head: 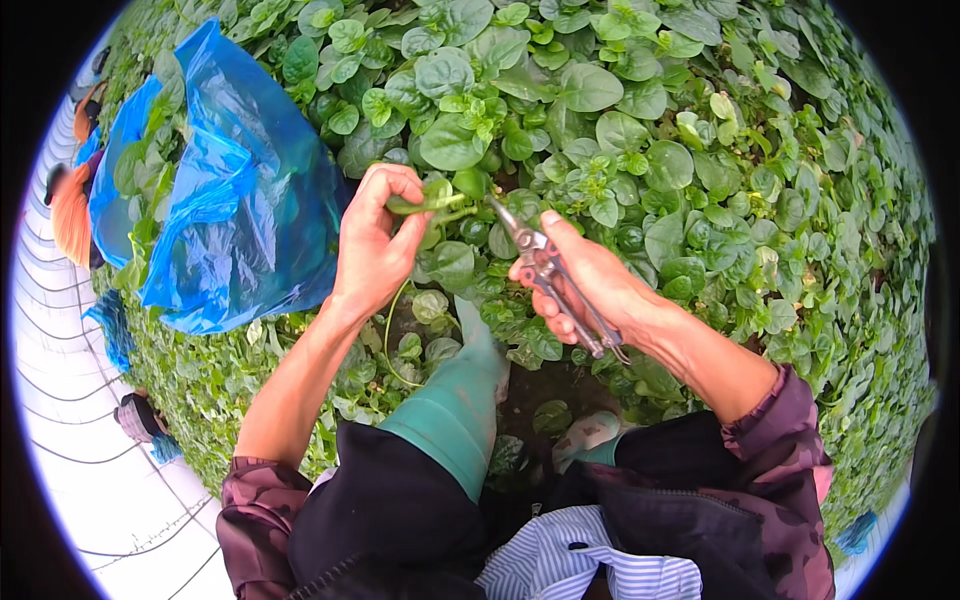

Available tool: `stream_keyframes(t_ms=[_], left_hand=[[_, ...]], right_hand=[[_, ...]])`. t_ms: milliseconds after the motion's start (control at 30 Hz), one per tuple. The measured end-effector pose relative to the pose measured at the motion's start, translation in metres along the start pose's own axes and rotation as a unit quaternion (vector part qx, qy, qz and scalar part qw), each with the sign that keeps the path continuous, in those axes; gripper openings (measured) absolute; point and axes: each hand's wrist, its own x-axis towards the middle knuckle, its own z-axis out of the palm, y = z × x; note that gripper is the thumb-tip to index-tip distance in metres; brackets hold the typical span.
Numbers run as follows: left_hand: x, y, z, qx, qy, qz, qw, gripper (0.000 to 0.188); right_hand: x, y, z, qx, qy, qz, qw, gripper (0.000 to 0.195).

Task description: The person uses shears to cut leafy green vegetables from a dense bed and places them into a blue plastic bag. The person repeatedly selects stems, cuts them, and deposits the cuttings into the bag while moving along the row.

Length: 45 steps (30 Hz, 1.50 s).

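My left hand (381,236) pinches a few cut green stems with leaves (435,202) between thumb and fingers. Just to its right, my right hand (581,281) is closed around the handles of metal pruning shears (534,251), whose narrow tip points up and left towards the stem ends. Whether the blades are apart is hard to tell. Round-leaved plants (450,142) grow densely under and beyond both hands. An open blue plastic bag (247,187) with green leaves inside stands left of my left hand.
Green rubber boots (450,409) stand among the plants, beside bare dark soil (555,390). Co-workers (73,210) are at the far left, near more blue bags (112,326). A pale ribbed greenhouse wall (67,420) curves along the left. Leafy plants cover the ground on the right.
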Motion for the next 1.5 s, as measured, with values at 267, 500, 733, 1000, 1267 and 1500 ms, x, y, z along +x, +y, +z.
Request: stream_keyframes(t_ms=[267,500,733,1000,1267,1500], left_hand=[[-0.042,0.042,-0.01,0.313,-0.236,-0.118,0.912,0.078],[-0.052,0.013,-0.003,0.502,-0.154,-0.062,0.849,0.07],[-0.046,-0.004,0.001,0.589,-0.108,-0.011,0.801,0.058],[-0.053,0.008,-0.016,0.543,-0.054,0.06,0.836,0.025],[-0.008,0.03,-0.02,0.579,-0.223,0.132,0.773,0.014],[-0.022,-0.003,-0.039,0.579,-0.197,0.047,0.79,0.026]], right_hand=[[0.003,0.0,0.006,-0.088,-0.027,-0.012,0.996,0.073],[0.032,0.006,0.027,-0.173,-0.036,0.031,0.984,0.073],[0.061,0.003,0.037,-0.177,-0.016,0.013,0.984,0.071],[0.039,0.005,0.024,-0.104,0.007,0.005,0.995,0.068],[0.033,-0.02,0.032,-0.049,-0.015,-0.026,0.998,0.068],[0.059,-0.044,0.048,-0.074,-0.043,0.029,0.996,0.067]])
